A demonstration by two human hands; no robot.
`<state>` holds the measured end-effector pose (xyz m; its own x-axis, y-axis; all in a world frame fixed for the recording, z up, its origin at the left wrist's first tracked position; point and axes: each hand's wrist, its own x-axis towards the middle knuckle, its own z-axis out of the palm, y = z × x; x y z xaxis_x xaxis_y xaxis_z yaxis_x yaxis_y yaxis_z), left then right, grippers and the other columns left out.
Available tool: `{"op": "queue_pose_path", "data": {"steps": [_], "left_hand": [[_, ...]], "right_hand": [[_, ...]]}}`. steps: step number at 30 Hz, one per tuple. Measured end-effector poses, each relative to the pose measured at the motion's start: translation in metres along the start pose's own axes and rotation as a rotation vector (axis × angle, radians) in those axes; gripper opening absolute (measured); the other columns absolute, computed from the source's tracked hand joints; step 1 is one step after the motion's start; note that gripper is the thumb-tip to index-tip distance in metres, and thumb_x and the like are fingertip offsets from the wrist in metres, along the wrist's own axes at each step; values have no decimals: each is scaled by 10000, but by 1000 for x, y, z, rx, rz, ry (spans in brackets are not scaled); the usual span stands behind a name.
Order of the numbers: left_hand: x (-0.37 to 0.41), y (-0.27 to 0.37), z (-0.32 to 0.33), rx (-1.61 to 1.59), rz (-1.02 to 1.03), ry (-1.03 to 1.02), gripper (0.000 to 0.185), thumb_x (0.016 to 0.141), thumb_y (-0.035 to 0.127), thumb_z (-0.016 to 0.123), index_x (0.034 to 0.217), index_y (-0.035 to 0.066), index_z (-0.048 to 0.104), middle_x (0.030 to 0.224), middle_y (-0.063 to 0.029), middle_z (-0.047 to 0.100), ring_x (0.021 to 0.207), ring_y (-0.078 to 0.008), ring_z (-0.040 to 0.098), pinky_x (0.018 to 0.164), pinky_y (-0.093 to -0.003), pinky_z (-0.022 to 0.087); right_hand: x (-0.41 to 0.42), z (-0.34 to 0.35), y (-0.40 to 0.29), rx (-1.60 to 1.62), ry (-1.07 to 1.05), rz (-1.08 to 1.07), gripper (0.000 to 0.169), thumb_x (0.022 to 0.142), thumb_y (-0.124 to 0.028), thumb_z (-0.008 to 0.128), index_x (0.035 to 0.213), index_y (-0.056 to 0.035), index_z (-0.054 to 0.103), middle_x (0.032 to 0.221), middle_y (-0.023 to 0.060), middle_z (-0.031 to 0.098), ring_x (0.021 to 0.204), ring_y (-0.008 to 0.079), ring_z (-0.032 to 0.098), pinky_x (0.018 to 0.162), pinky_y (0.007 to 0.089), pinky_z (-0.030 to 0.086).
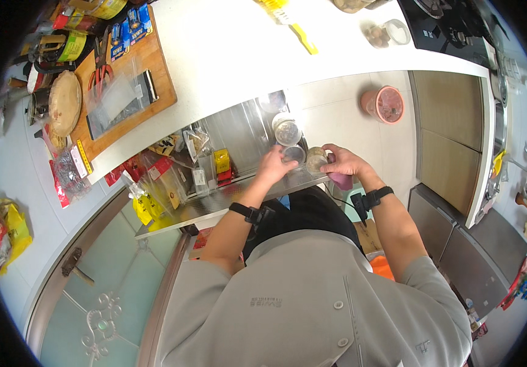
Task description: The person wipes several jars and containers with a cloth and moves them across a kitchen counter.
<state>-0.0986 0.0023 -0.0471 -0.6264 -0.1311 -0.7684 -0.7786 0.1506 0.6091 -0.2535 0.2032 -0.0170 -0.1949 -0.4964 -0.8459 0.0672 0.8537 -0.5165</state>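
My left hand [273,164] grips a clear round jar [294,155] at the right end of an open metal-lined drawer [238,130]. In my right hand [347,161] is a second clear jar [316,161] with pale contents, which I cannot identify. A purple cloth [340,180] hangs beneath the fingers of that hand, beside the jar. The two jars are close together near the drawer's right edge. Just beyond them in the drawer stands a jar of pale pieces [287,132].
Food packets [162,176] and a yellow-and-red box [222,166] fill the drawer's left part. Above it, the white countertop [208,50] bears a wooden cutting board [165,87] with scissors [101,69], and a yellow brush [302,36]. A pink bin [382,104] stands on the floor.
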Motion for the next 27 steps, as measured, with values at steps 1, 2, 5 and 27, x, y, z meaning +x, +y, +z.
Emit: {"op": "queue_pose_path", "data": {"steps": [1, 2, 5, 27], "left_hand": [[5, -2, 0, 93, -86, 90, 921, 652, 430, 790, 1333, -31, 376, 1240, -254, 523, 1051, -367, 588, 897, -405, 475], [7, -1, 7, 236, -166, 173, 945, 646, 440, 788, 1338, -41, 360, 1246, -238, 531, 1086, -347, 577, 904, -385, 471], [34, -40, 37, 91, 12, 173, 909, 649, 432, 784, 1321, -31, 384, 1248, -240, 533, 1110, -344, 562, 905, -384, 465], [134, -70, -86, 7, 54, 344, 713, 815, 150, 699, 1408, 20, 324, 1091, -143, 625, 820, -165, 643, 652, -257, 538]], "right_hand": [[1, -3, 3, -37, 13, 9, 778, 675, -277, 800, 1326, -56, 436, 962, 120, 601, 911, 224, 566, 832, 323, 463], [2, -2, 9, -79, 33, 11, 783, 687, -263, 788, 1344, -51, 418, 990, 139, 609, 922, 244, 574, 843, 334, 465], [10, -1, 27, -67, 60, 38, 806, 694, -262, 781, 1366, -47, 392, 1031, 164, 612, 941, 263, 576, 861, 343, 461], [85, 44, -21, -819, -104, 90, 274, 856, -263, 495, 1000, -85, 646, 1043, 155, 652, 1014, 314, 608, 854, 419, 489]]}}
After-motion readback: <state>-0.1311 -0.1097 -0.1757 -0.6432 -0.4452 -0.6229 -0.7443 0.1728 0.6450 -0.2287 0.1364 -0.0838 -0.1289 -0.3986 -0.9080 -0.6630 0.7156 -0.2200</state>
